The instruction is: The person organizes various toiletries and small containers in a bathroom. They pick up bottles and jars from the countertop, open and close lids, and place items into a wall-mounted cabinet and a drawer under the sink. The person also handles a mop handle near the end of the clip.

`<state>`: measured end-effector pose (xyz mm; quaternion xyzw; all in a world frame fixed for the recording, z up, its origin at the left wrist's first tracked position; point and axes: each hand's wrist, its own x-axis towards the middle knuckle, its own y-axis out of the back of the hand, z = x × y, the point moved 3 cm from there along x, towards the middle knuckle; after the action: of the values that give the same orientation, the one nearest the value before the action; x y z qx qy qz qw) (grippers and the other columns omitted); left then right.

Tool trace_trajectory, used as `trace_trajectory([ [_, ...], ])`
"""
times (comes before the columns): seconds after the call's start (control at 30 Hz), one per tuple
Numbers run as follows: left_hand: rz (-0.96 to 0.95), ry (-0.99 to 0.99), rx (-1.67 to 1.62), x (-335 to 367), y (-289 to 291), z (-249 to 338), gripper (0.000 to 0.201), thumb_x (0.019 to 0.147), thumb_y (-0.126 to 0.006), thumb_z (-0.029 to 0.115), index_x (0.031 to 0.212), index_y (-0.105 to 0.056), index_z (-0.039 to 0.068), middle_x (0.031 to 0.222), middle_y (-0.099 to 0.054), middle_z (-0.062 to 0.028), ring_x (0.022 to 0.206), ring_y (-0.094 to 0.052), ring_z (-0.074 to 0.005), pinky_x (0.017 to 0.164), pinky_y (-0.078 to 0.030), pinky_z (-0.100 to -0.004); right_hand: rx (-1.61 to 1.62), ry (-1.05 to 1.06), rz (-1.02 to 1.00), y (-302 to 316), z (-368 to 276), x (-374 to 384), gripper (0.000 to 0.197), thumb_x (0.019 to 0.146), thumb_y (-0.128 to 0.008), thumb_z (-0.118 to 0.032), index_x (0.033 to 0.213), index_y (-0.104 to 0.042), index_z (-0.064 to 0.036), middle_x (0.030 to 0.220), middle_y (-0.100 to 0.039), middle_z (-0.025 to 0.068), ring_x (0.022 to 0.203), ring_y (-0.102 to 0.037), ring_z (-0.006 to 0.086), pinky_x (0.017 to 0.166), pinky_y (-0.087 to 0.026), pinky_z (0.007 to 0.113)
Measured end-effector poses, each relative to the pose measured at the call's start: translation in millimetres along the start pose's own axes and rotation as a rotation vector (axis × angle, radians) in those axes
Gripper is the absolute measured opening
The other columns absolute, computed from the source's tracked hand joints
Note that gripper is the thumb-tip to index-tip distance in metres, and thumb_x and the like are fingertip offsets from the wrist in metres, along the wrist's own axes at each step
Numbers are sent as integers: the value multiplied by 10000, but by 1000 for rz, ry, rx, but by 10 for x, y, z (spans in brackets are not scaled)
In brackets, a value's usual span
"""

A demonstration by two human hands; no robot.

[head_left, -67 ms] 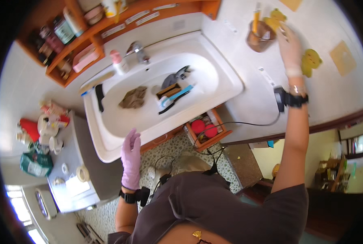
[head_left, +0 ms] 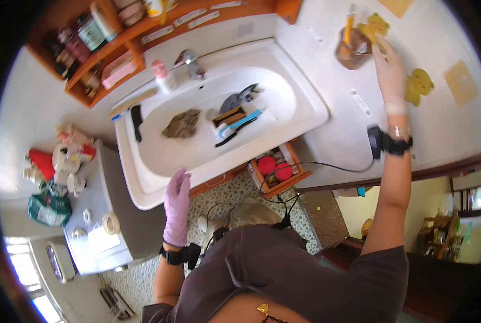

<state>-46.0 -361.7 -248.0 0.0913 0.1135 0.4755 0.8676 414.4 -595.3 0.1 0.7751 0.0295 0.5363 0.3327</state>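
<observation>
My right hand (head_left: 389, 67), in a whitish glove, reaches up to the wall with its fingers stretched. Its fingertips are beside the rim of a brown see-through cup (head_left: 351, 56), at a yellow bear-shaped sticker (head_left: 378, 24); whether they touch the cup is unclear. An orange-yellow stick (head_left: 349, 28) stands in the cup. A second bear sticker (head_left: 419, 86) is just right of that hand. Lower left, my left hand (head_left: 177, 202) wears a pink-lilac glove. It hovers by the sink's (head_left: 143, 185) front edge, holding nothing, its fingers loosely extended.
In the basin lie a brown cloth (head_left: 182, 124), a blue-handled brush (head_left: 241, 123) and a dark grey item (head_left: 231, 102). A pump bottle (head_left: 164, 77) stands by the faucet (head_left: 189, 62). Below the sink, an open drawer (head_left: 283, 185) juts out. A cable (head_left: 332, 164) hangs from my right wrist.
The whole view has shifted slightly, so things sit a little farther right. My right hand stays beside the cup, and my left hand keeps much the same pose.
</observation>
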Motion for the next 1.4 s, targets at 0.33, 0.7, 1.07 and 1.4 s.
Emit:
trace_trajectory([
  [0.33, -33, 262, -15, -91, 53, -435, 371, 934, -599, 225, 1228, -604, -2, 1117, -645, -109, 1063, -592, -209, 951, -446, -318, 132, -367, -1750, -200, -782, -2876, 480, 958, -439, -372, 1299, -557, -56, 1275, -598, 181, 1174, -555, 366, 1018, -431, 414],
  [0.7, 13, -450, 1003, 304, -267, -596, 628, 896, -618, 352, 1427, -429, 74, 1445, -446, -159, 1348, -383, -384, 1107, -304, -499, -194, -429, -1165, 586, 91, -2654, 347, 942, -527, -313, 1135, -637, -47, 987, -645, 214, 968, -609, 381, 848, -473, 421],
  [1.07, -16, -403, 1193, 339, -422, -807, 747, 931, -502, 534, 1509, -295, 108, 1515, -378, -117, 1407, -330, -324, 1160, -176, -536, -106, -726, -1656, -20, 36, -4251, 458, 900, -504, -447, 1022, -714, -60, 1019, -685, 219, 968, -648, 382, 882, -487, 418],
  [1.4, -73, -304, 1328, 366, -441, -819, 870, 889, -489, 635, 1512, -263, 72, 1523, -351, -152, 1422, -301, -323, 1179, -135, -527, 1128, -2082, -936, -1485, 230, -5767, 330, 992, -433, -380, 1167, -558, -130, 1191, -590, 36, 1204, -480, 242, 987, -383, 442],
])
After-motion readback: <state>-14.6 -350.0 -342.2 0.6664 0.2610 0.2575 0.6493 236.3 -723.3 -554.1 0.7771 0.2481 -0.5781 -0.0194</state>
